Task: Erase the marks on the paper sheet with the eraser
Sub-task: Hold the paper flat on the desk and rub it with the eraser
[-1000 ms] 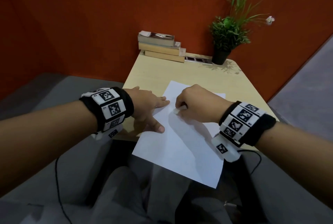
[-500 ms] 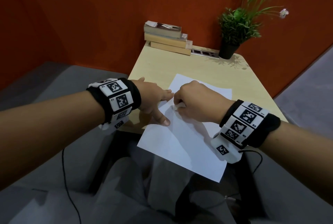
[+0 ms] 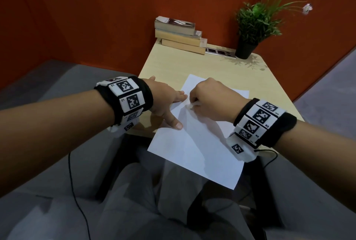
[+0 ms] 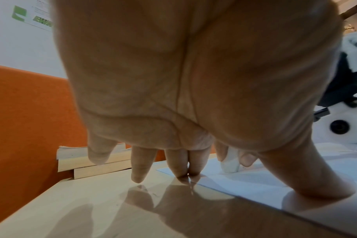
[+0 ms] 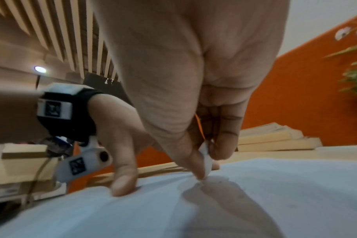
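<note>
- White rectangular paper sheet (image 3: 194,143) is laid flat on the pale wooden bench (image 3: 192,64), turned askew, its long axis running from the far left corner toward the near right corner, which overhangs the bench's near edge.
- A small white eraser block (image 5: 205,158) is pinched between thumb and curled fingers (image 5: 224,141) of the right hand (image 3: 210,101), held steeply with its lower end pressed on the sheet near the far left part.
- The left hand (image 3: 165,102) is spread, fingertips and thumb pressed down on the sheet's left edge and the bench beside it.
- Marks on the sheet cannot be made out.
- Black-and-white square-patterned tags are worn on both wrists; no writing can be read.
- Three stacked books (image 3: 179,35) and a potted green plant (image 3: 254,25) stand at the bench's far edge against an orange wall (image 3: 115,8), well apart from the sheet.
</note>
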